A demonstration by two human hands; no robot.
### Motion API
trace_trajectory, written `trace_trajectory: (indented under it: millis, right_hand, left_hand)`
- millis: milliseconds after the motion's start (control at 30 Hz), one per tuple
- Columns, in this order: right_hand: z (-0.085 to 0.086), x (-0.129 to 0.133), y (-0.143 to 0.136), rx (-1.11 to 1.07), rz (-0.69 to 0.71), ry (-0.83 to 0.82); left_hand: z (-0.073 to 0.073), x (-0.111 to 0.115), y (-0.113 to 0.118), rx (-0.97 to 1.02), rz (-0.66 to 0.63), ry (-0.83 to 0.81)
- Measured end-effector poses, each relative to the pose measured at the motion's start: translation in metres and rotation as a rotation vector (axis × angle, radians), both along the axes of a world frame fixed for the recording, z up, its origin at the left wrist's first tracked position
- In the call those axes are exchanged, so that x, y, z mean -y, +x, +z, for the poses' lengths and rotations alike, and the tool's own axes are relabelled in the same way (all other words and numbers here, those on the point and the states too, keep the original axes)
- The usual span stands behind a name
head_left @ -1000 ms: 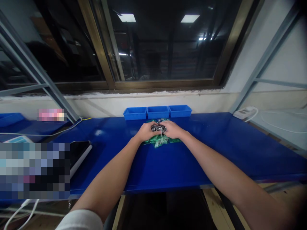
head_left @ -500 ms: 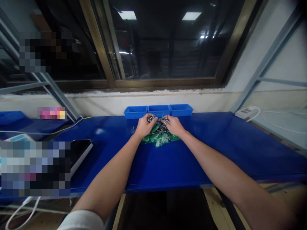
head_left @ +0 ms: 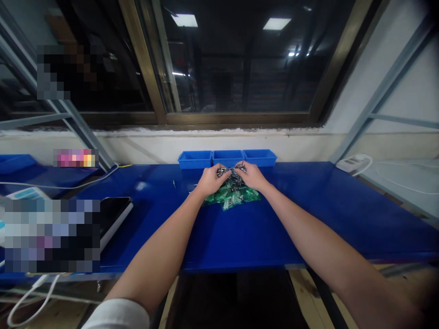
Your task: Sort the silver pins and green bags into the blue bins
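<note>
Since a second ago, both hands have been shifted toward the far side of the green plastic bag (head_left: 224, 200), and a loose metal piece (head_left: 173, 183) has come into sight on the blue table (head_left: 226, 242), well to the left of the bag; the heap of small metal pieces (head_left: 236, 182), pin-like in shape, is now seen spread between the hands, on top of the bag.

Above the left part of the bag, the left hand (head_left: 210, 180) is held with its fingers curled, and a cluster of pieces is clamped between them and the thumb; above the right part, more pieces are gripped in the same manner by the right hand (head_left: 254, 176), though some of its fingertips are hidden; the thumbs are pointed toward each other, with a narrow gap left between.

Just beyond the bag, three blue trays (head_left: 195, 160) are lined up along the wall; their insides cannot be made out; to the left of the bag, nearer the table's front edge, a flat device (head_left: 116, 211) with a dark top is laid; far to its right, a white power strip (head_left: 350, 162) is placed.
</note>
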State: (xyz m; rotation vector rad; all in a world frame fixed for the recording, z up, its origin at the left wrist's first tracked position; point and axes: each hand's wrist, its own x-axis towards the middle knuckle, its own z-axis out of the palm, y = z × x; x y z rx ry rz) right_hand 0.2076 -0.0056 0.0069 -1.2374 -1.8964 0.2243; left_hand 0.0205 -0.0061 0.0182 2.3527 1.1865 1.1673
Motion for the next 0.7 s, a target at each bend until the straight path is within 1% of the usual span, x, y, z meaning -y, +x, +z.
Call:
trace_trajectory:
  millis: [167,333,433,600,667,700]
  right_hand:
    - [0.001,0.001,-0.003,-0.038,-0.011,-0.014]
    - [-0.003,-0.006,-0.001,-0.163,-0.015,-0.044]
    - [-0.006,-0.012,0.000,-0.311,-0.005,-0.078]
    - [-0.007,-0.013,-0.004,-0.699,0.031,-0.147]
    - [-0.005,-0.011,-0.003,-0.758,0.018,-0.193]
    - [-0.004,-0.009,-0.002,-0.738,0.000,-0.200]
  left_hand:
    - [0.001,0.002,-0.002,-0.049,-0.023,0.001]
    - [-0.001,0.004,-0.001,-0.129,-0.054,0.033]
    - [-0.001,0.006,0.002,-0.172,-0.037,0.059]
    - [0.004,0.016,0.009,-0.245,-0.016,0.097]
    - [0.005,0.020,0.013,-0.297,-0.005,0.104]
    - [0.005,0.022,0.015,-0.331,0.000,0.109]
